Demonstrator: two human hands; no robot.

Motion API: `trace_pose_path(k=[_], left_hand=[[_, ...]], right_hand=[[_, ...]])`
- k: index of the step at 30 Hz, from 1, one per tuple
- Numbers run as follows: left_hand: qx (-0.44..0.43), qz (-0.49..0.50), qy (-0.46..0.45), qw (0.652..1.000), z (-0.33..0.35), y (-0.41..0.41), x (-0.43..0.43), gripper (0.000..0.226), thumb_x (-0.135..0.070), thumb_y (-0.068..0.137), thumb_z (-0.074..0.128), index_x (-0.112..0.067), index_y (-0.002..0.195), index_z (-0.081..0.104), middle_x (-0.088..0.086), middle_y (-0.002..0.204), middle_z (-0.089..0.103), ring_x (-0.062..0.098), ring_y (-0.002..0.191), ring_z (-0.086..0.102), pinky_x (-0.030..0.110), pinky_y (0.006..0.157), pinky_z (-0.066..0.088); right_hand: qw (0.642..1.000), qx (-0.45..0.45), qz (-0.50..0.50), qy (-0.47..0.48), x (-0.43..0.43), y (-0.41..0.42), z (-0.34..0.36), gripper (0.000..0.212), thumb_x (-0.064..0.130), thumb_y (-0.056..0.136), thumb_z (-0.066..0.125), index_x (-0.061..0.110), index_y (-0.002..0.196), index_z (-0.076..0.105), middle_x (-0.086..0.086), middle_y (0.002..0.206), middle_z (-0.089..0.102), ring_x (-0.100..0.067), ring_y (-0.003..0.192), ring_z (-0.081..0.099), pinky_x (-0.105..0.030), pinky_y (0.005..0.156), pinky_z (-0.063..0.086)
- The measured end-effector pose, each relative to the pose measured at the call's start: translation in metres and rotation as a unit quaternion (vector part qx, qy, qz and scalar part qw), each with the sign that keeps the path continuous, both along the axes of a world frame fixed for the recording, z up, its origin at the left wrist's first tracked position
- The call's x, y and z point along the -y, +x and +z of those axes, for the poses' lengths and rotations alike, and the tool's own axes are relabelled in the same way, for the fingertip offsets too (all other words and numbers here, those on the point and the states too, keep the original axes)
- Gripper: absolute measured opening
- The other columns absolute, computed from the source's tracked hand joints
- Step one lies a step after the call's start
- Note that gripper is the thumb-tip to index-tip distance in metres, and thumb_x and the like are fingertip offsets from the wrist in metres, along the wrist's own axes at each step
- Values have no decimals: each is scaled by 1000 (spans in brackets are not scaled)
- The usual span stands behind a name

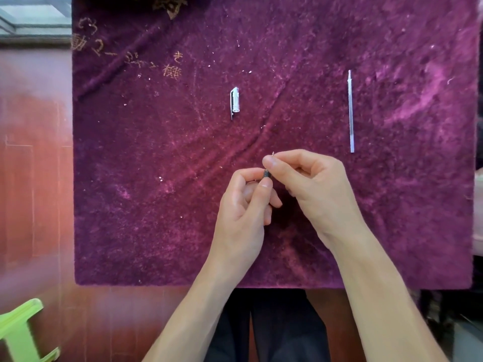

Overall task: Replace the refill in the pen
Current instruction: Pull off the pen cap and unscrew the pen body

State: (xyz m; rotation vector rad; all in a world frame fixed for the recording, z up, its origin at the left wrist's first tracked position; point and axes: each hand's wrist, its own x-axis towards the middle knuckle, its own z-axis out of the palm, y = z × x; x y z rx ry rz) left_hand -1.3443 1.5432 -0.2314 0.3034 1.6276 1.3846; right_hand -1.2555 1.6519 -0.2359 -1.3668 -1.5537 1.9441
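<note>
Both hands [277,189] pinching pen [266,174], refill [350,111] apart

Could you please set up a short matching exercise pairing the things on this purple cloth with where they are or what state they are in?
Things:
1. pen cap
2. refill
3. pen
4. green stool

Places or states:
A. pinched between the left hand and the right hand
B. lying alone on the right side of the cloth
C. off the cloth, at the lower left corner
D. lying near the middle of the cloth

Pairs: 1-D, 2-B, 3-A, 4-C
</note>
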Motion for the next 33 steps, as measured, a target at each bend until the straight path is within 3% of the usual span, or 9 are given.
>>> trace_pose_path(k=[4, 13, 19, 23, 26, 27, 30, 33], left_hand=[[-23, 15, 9, 1000, 4, 2, -4, 15, -16, 105, 52, -6, 111, 61, 5, 72, 59, 2, 55, 47, 16, 53, 40], [-66, 9, 2, 998, 2, 1, -1, 16, -16, 106, 51, -5, 109, 62, -1, 71, 60, 0, 57, 53, 16, 56, 45], [-37, 11, -1, 999, -1, 0, 3, 18, -20, 106, 50, -10, 107, 64, -4, 69, 62, 0, 49, 45, 13, 48, 36], [-7, 31, 3, 999, -3, -1, 3, 18, -18, 106, 49, -9, 107, 64, -3, 70, 63, 1, 45, 39, 15, 43, 33], [0, 35, 5, 999, -2, -3, 2, 18, -18, 107, 49, -10, 106, 65, -2, 70, 62, 1, 45, 38, 15, 43, 32], [1, 34, 5, 999, -2, -3, 2, 18, -18, 107, 48, -10, 107, 65, -2, 70, 62, 1, 45, 38, 15, 43, 32], [2, 32, 2, 999, -4, -5, 0, 19, -18, 107, 48, -6, 108, 63, -1, 71, 63, 1, 44, 38, 15, 42, 32], [2, 31, -1, 1000, -6, -6, 0, 19, -18, 107, 48, -5, 108, 62, 0, 72, 64, 1, 44, 39, 15, 43, 33]], right_hand=[[1000, 3, -9, 7, -4, 1, 0, 8, 22, 93, 82, 14, 92, 84, 14, 70, 78, 7, 60, 66, -6, 59, 48], [999, -33, 3, -23, -5, -2, -4, 9, 15, 96, 78, 7, 93, 82, 19, 61, 70, 6, 55, 62, -6, 57, 47], [996, -51, 6, -70, -2, -1, -7, 10, 16, 99, 74, 9, 98, 82, 17, 69, 73, 7, 60, 65, -8, 64, 50], [996, -36, 47, -62, -2, -3, -4, 17, 22, 104, 67, 22, 104, 84, 20, 71, 73, 7, 63, 64, -6, 62, 48], [996, -7, 45, -80, -3, -7, -1, 27, 42, 103, 66, 25, 93, 84, -10, 77, 68, -15, 64, 48, -15, 58, 44], [995, -5, 33, -92, -3, -8, 0, 32, 48, 101, 66, 22, 92, 83, -13, 78, 64, -20, 65, 44, -17, 57, 44], [993, 1, -10, -122, -5, -10, 1, 32, 50, 98, 70, 21, 95, 82, 6, 74, 64, -6, 59, 48, -15, 54, 45], [995, 2, 7, -101, -5, -9, 0, 22, 44, 94, 78, 22, 93, 79, 15, 65, 68, 4, 56, 59, -10, 56, 48]])
